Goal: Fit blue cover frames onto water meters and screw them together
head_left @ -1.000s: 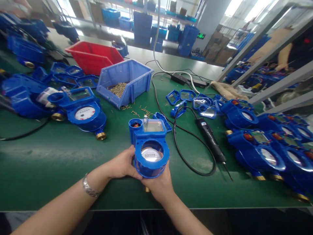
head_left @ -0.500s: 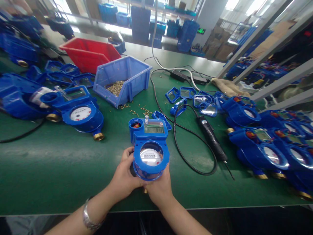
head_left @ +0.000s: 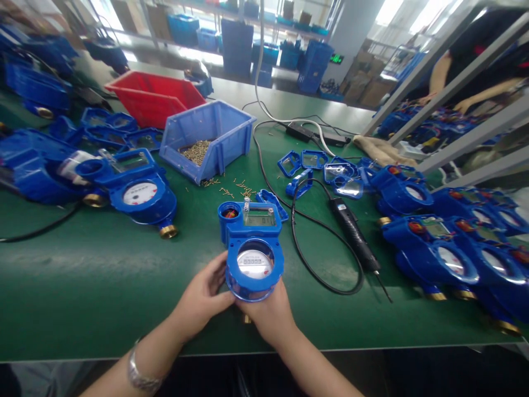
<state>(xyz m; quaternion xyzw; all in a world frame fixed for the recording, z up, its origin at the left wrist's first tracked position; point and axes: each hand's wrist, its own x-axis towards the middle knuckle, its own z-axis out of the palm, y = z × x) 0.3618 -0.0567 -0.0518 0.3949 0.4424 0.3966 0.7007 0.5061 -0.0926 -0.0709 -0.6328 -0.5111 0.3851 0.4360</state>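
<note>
A blue water meter (head_left: 252,248) with a round dial and a small display stands upright at the front centre of the green table. My left hand (head_left: 202,298) is curved against its lower left side, thumb at the base. My right hand (head_left: 270,311) wraps its lower right side, with its fingers hidden behind and under the body. A blue cover frame (head_left: 273,204) lies just behind the meter, near scattered brass screws (head_left: 226,192). To the right rests a black electric screwdriver (head_left: 354,234) with its cable looped beside it.
A blue bin (head_left: 231,138) of screws and a red bin (head_left: 159,99) stand behind. More meters crowd the left (head_left: 140,193) and right (head_left: 442,253). Loose clear-windowed covers (head_left: 314,159) lie right of centre. Another person's arms (head_left: 487,96) show beyond the metal rack.
My left hand has shifted slightly left and loosened around the meter. The meter's display digits look different. Another person's arms have come into view at the upper right.
</note>
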